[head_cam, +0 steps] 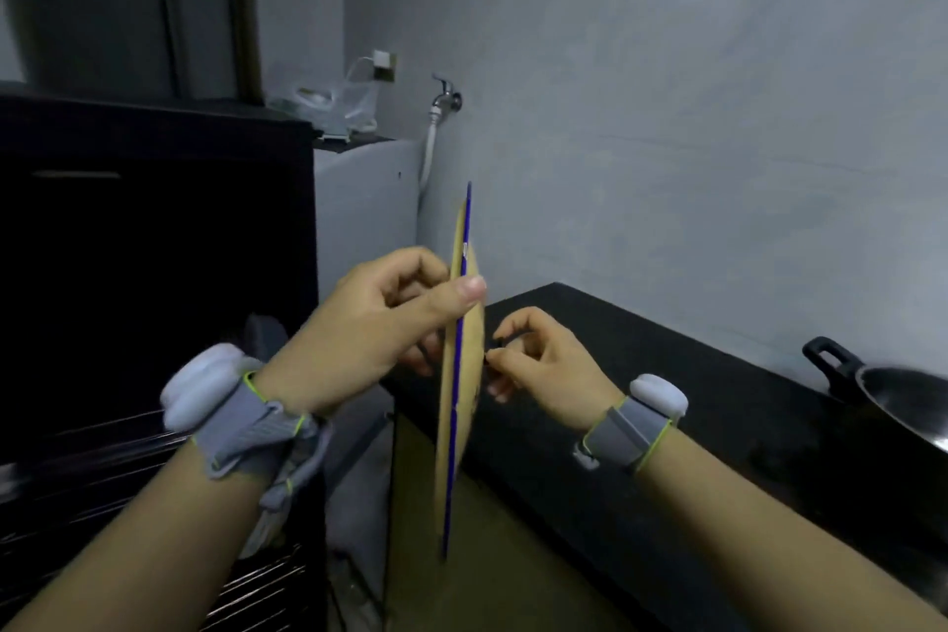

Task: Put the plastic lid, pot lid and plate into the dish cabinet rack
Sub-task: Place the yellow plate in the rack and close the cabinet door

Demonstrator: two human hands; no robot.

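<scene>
I hold a round pot lid (454, 452) upright and edge-on in the middle of the view; it is yellowish and see-through, with a blue rim. My left hand (369, 323) grips its upper rim, thumb on the near side and fingers behind. My right hand (544, 364) pinches a small black knob at the lid's centre on the right face. The dish cabinet (154, 221) is a dark open box on the left, with the wire rack (102, 467) in its lower part. I see no plate or plastic lid.
A black countertop (667, 426) runs along the wall on the right, with a dark wok (897, 400) at its far end. A tap (449, 98) with a hose is on the wall behind. A plastic bag (333, 108) lies on a ledge beside the cabinet.
</scene>
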